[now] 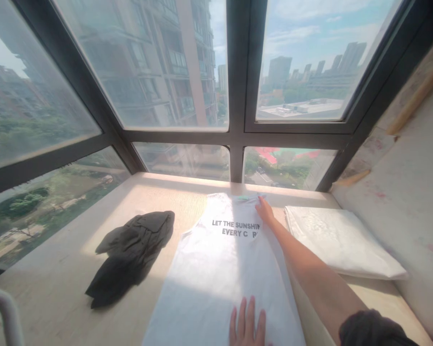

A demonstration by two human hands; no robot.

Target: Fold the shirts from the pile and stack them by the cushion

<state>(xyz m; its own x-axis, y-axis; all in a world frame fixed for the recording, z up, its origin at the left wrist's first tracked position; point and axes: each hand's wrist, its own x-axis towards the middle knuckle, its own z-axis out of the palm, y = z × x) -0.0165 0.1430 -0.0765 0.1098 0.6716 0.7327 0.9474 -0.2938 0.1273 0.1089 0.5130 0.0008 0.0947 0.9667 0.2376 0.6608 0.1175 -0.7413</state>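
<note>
A white sleeveless top (205, 269) lies spread out, its neck end toward the window and dark printed lettering across the chest. My right hand (265, 211) reaches to the far right shoulder of the top, with its fingers closed on the fabric there. Lower down, my left hand (248, 324) rests flat on the cloth, fingers stretched and slightly apart; the picture's bottom edge cuts it off. Left of the top lies a crumpled black garment (133, 254), touched by neither hand.
The pale ledge (68, 269) runs up to dark-framed windows (236, 139). A folded white cloth or packet (339, 240) lies at the right, beside the wall (411, 192) with peeling covering. A curved pale bar (5, 307) enters at the lower left.
</note>
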